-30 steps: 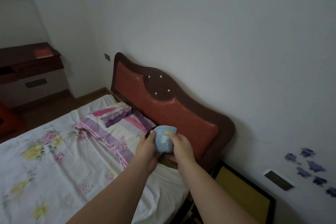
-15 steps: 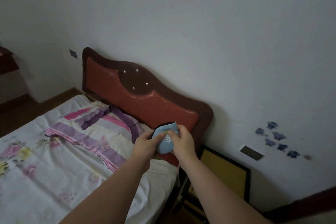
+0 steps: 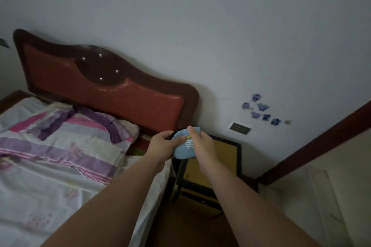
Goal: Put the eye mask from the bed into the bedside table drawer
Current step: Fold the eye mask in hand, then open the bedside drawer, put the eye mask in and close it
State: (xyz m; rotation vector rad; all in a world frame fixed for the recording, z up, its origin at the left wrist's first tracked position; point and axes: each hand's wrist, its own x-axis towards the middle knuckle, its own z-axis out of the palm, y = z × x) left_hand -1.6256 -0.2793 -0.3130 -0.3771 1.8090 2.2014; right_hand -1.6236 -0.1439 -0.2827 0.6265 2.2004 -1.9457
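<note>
A light blue eye mask (image 3: 184, 149) with a white stitched pattern and a black back is folded between both hands. My left hand (image 3: 163, 146) grips its left side and my right hand (image 3: 200, 144) pinches its top right, thumb on the front. The mask hangs in the air above the gap between the bed (image 3: 60, 166) and the bedside table (image 3: 224, 158), which has a yellow top in a black frame. Below the top, the table's front (image 3: 197, 191) shows a yellow panel; I cannot tell whether the drawer is open or shut.
A red padded headboard (image 3: 112, 90) stands against the white wall. A striped pillow (image 3: 76, 126) lies at the bed's head. To the right are a wall socket (image 3: 240, 127), blue wall stickers (image 3: 261, 110) and a door with dark trim (image 3: 321, 138).
The view has swung right, off the bed and onto the bedside table. Both hands carried the mask rightward from over the pillow to above the table's edge, folding it tighter.
</note>
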